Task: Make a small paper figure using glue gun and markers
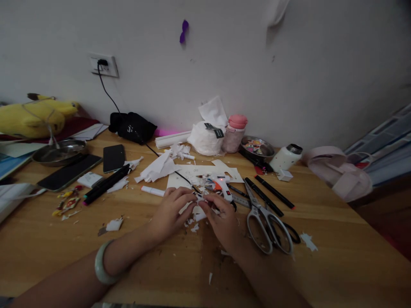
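My left hand (171,210) and my right hand (222,221) meet over the middle of the wooden table (337,265). Their fingertips pinch a small white paper piece (199,201) between them. Small white paper scraps (194,224) lie under and around the hands. A white hot glue gun (221,186) with a red light lies just beyond my right hand. Large silver scissors (265,222) lie right of that hand. A pale green bangle (102,263) circles my left wrist.
Black markers (269,193) lie right of the glue gun, more markers (104,184) and two phones (69,171) at left. A tissue roll (205,137), pink bottle (236,132), metal dish (257,147) and white jar (285,157) stand near the wall. A yellow plush toy (32,116) lies far left.
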